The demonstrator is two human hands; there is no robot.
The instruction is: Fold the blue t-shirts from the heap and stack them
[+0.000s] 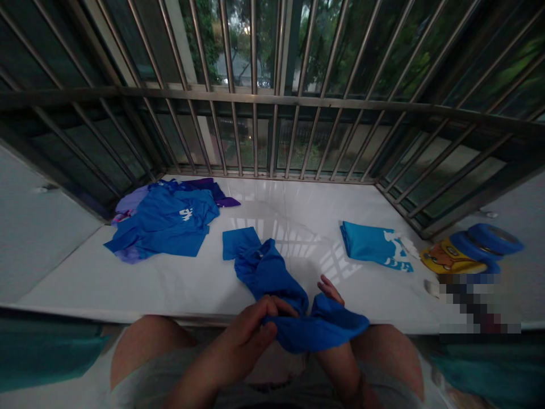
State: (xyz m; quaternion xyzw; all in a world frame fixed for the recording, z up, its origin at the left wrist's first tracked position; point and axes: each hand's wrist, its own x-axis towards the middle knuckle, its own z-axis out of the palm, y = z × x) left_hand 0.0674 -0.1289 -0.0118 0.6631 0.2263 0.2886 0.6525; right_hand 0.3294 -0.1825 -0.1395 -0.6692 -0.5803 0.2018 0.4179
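A blue garment, apparently a shirt [276,270], lies partly on the white ledge, its near end lifted over the ledge's front edge. My left hand [251,324] pinches the near end, thumb and fingers closed on the cloth. My right hand [331,291] sits under or inside that end. Its stretched fingers stick out past the cloth on the far side, while the fabric hides the palm and wrist. A folded lighter-blue garment [372,244] with white print lies to the right. On the left is a loose heap of clothes, with a blue T-shirt [179,218] on top.
The white ledge [293,210] runs back to metal window bars [255,136]. Purple clothing [227,200] shows behind the heap. A yellow item with a cartoon animal [451,257] and blue round objects [496,238] stand at the right. A blurred patch [481,304] covers something nearby.
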